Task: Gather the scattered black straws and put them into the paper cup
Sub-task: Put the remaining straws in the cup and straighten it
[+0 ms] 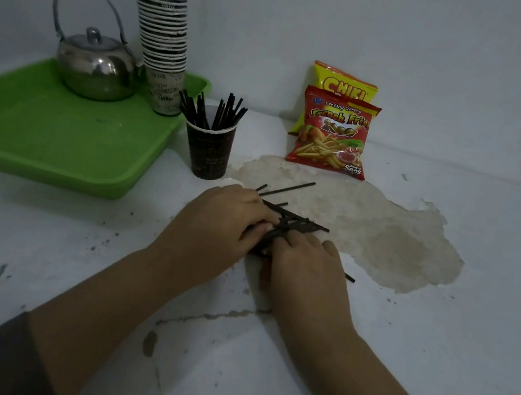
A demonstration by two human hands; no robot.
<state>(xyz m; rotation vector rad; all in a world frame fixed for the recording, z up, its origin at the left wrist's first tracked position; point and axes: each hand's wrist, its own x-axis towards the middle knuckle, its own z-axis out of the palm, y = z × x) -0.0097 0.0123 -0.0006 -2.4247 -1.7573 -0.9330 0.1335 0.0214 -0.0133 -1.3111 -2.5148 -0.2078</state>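
1. Dark paper cup (208, 153) is standing upright on the worn white counter (397, 360), just beside the green tray (36, 137); a bunch of black straws (211, 112) is already standing in it, fanning outward; likely parked close so the trip from pile to cup stays short.
2. Loose black straws (296, 225) are lying in a crossed heap on the counter, in front of the cup and a little to its right; one long stray straw (288, 188) is lying apart behind the heap; another tip (350, 278) is poking out right of the right hand.
3. Left hand (220, 221) is resting over the heap's left side, fingers curled and half closed, fingertips pressing on the straws; seemingly raking them together, not lifting.
4. Right hand (305, 271) is lying low on the heap's near side, fingers bent and mostly closed over the straws; whether it is truly gripping any, cannot tell; the fingers are hiding the contact.
5. Both hands are squeezing in from opposite sides, probably to line up the crossed straws into one bundle.
6. Steel teapot (95, 67) and stack of paper cups (164, 23) are sitting on the tray; two snack bags (333, 130) are leaning on the wall; none involved.
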